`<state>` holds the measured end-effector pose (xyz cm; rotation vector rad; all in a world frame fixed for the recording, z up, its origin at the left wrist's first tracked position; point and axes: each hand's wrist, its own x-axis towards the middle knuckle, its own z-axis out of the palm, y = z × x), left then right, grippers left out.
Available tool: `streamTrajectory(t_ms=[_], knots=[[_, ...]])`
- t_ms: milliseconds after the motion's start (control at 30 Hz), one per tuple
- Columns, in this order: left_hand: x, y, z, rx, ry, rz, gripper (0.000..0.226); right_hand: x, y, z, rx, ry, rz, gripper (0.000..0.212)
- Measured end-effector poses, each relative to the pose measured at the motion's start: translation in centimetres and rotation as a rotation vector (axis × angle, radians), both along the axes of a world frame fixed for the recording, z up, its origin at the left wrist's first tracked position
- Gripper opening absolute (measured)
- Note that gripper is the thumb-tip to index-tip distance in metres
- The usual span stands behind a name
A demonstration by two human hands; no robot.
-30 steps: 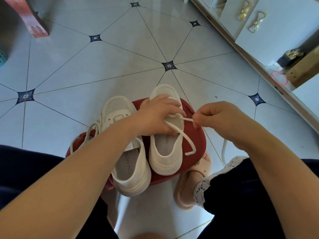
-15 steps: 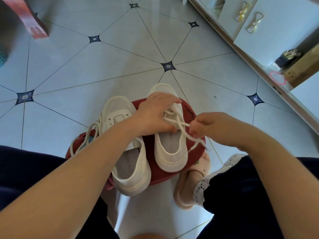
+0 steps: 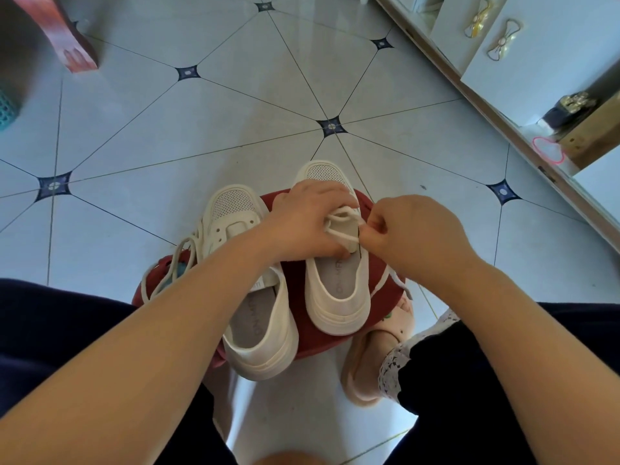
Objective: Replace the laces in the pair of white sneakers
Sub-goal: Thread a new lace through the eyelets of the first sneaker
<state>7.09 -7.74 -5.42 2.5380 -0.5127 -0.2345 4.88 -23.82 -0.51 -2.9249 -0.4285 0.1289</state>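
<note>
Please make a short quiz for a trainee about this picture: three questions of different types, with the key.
1. True or false: the left sneaker and the right sneaker both rest on the red stool.
2. The right hand pinches: A the lace; B a brush; C a sock.
3. Fill in: the left hand holds the ___ sneaker.
Key: 1 true; 2 A; 3 right.
</note>
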Motion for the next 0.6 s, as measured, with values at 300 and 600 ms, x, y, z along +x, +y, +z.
streamTrajectory(t_ms=[300,600], knots=[[-0.1,0.9,0.1,-0.14,0.087,-0.036,0.079,-0.3,-1.1,0.2,0.163,-0.026,0.0,0.012],[0.1,1.1,1.0,-0.232,0.144,-0.066,0.077,-1.4,1.9,-2.0,-0.192,-0.24,0.145,0.024]])
